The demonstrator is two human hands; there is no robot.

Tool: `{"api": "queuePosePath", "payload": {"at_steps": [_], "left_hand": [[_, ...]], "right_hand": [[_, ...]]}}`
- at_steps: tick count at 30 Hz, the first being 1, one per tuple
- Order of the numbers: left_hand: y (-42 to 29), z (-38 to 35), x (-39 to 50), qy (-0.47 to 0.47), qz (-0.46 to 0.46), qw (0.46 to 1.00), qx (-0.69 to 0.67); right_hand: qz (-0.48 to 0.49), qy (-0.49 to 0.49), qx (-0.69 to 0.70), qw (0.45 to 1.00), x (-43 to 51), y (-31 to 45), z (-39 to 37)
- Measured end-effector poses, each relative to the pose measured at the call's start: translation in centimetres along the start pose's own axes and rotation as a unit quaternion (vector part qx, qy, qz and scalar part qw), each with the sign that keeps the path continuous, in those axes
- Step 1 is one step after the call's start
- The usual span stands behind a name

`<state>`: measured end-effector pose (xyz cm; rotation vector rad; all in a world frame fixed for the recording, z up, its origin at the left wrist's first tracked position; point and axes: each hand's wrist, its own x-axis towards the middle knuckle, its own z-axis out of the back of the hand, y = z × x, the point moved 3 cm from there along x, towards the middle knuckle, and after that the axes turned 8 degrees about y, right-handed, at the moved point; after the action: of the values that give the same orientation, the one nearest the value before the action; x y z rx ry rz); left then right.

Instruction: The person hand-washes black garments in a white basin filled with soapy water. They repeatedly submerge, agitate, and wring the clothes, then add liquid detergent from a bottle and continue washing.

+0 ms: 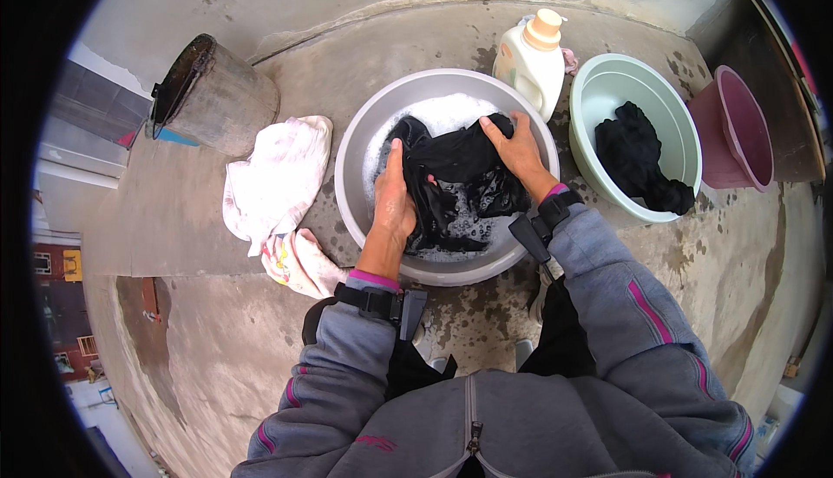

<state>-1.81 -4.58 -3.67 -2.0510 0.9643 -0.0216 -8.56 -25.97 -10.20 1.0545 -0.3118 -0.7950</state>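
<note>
A wet black garment [459,156] is bunched up in a round grey plastic basin [449,276] of sudsy water. White foam [449,108] gathers along the basin's far side. My left hand [392,205] grips the cloth at its left side, thumb uppermost and fingers hidden behind the fabric. On the upper right, my right hand [517,153] clasps another part of the same garment, its thumb lying over the cloth. Between the two hands the fabric stretches across, and its lower folds lie in the water.
Beyond the basin's right rim stands a white detergent bottle [530,68]. To the right, a pale green basin [595,97] holds black clothing [628,146], beside a mauve bucket [712,126]. At left are a white cloth [280,175], a printed pink cloth [309,263] and a worn bucket [231,97].
</note>
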Motion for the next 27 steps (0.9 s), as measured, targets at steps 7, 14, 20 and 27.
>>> {"api": "queuePosePath", "payload": {"at_steps": [7,14,20,27], "left_hand": [[5.1,2.5,4.1,0.041,0.052,0.495,0.866],[8.2,4.3,7.9,0.229,0.267,0.257,0.900],[2.6,2.5,4.9,0.102,0.003,0.585,0.804],[-2.5,3.6,-0.9,-0.004,0.035,0.996,0.087]], "right_hand": [[0.188,0.071,-0.351,0.914,-4.3,0.8,-1.6],[0.132,0.345,-0.448,0.814,-2.2,-3.1,-4.2],[0.246,0.195,-0.270,0.910,-1.4,-2.7,-3.2],[-0.011,0.324,-0.144,0.935,-3.0,-0.2,-0.6]]}}
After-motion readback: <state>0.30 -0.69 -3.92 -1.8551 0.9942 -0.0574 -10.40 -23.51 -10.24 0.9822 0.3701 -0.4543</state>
